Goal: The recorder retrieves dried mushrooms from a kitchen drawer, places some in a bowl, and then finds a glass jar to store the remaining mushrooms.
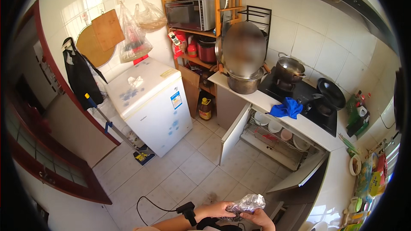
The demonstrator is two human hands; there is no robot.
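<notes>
At the bottom of the head view my left hand (221, 209) and my right hand (257, 218) both grip a crumpled clear plastic bag (249, 202). Dark contents show in its lower part; what they are cannot be told. The bag's loose upper end sticks up past my fingers. A black strap with a device (188, 211) is around my left wrist, and a black cable runs from it towards the floor.
Two cabinet doors (234, 134) stand ajar below the counter, showing bowls on a wire rack (257, 126). A blue cloth (287, 108) lies by the gas hob (308, 102) with pots. A white chest freezer (160, 118) and a floor squeegee or mop (112, 126) are at left.
</notes>
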